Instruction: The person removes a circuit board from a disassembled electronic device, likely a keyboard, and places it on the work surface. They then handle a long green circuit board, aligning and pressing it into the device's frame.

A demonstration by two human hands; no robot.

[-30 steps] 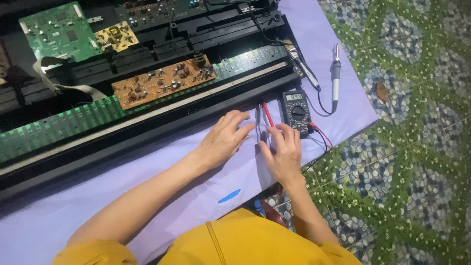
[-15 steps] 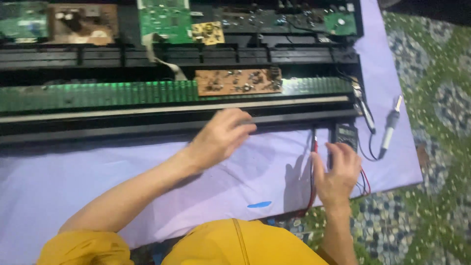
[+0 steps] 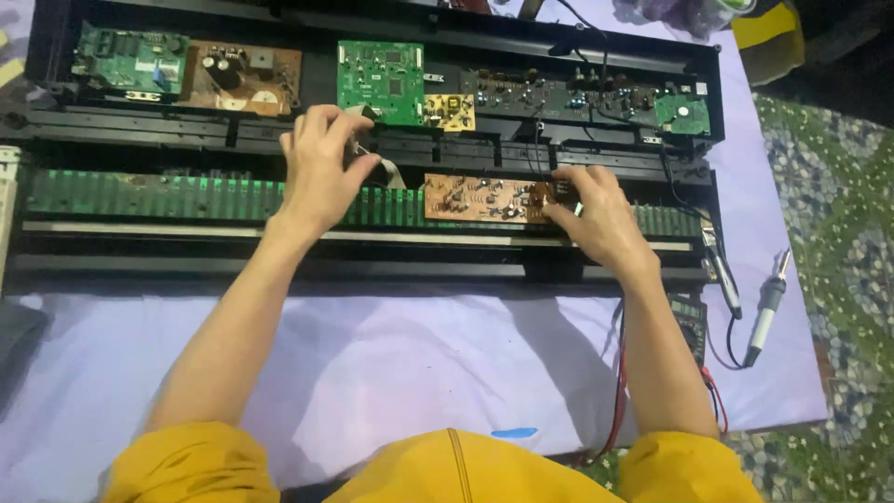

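The brown circuit board sits mid-chassis in the opened keyboard; work its right end gently, without flexing it. Your right hand rests there, fingers curled onto its edge. Your left hand pinches the grey ribbon cable, half closed, below the green board.

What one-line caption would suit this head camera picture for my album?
Left hand grips a grey ribbon cable while right hand touches a brown circuit board inside an opened keyboard.
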